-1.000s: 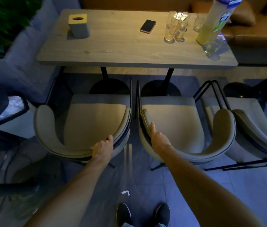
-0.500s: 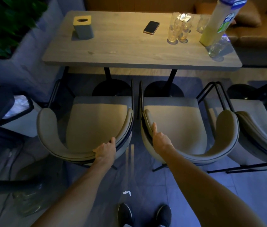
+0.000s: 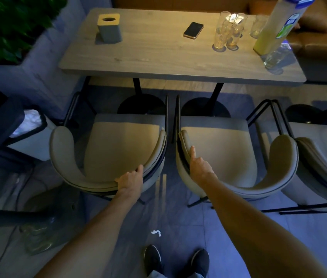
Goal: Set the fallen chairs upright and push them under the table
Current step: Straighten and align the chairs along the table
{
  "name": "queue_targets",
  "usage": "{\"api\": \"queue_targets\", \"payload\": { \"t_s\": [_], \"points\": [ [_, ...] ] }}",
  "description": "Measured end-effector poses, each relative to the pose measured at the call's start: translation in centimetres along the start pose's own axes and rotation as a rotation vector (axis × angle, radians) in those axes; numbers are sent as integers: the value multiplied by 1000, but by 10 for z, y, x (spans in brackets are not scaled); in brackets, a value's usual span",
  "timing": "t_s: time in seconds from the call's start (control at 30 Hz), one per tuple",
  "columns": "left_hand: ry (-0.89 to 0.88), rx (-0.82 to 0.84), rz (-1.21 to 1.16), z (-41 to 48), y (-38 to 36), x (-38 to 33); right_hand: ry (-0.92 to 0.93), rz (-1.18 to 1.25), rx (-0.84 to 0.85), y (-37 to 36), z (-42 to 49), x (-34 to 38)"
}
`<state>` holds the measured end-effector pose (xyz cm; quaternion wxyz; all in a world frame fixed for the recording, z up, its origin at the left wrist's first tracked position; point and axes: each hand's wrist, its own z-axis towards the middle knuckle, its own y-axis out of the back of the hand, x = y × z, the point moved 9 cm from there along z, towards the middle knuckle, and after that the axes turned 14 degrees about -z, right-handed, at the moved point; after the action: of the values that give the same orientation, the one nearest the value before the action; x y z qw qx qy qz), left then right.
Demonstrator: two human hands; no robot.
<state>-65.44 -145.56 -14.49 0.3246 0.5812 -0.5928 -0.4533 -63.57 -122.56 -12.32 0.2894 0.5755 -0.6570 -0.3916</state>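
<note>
Two beige upholstered chairs stand upright side by side in front of a wooden table. My left hand grips the curved backrest of the left chair at its right rear, fingers curled over the top edge. My right hand holds the left side of the backrest of the middle chair, thumb stretched along the rim. Both seats' front edges sit near the table's two black pedestal bases. A third chair stands upright to the right, touching the middle one.
On the table are a tissue box, a phone, several glasses and a tall bottle. A planter wall and a bin stand at left. A paper scrap lies on the floor before my shoes.
The two chairs have slid slightly forward toward the table with both hands still on their backrests; the view has shifted a little to the left.
</note>
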Motion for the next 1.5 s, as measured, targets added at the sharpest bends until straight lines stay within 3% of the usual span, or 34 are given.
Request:
{"api": "queue_targets", "payload": {
  "t_s": [0.67,1.03,1.2,1.5],
  "points": [
    [-7,34,14,-2,-5,-1,-40,-14,44,-18,-12,-20],
    [61,0,-79,-16,-5,4,-217,-109,166,-52,-30,-66],
    [39,27,19,-11,-6,4,-155,-205,163,-51,-31,-66],
    [15,31,37,-9,-10,7,-156,-150,189,-52,-30,-66]
  ]
}}
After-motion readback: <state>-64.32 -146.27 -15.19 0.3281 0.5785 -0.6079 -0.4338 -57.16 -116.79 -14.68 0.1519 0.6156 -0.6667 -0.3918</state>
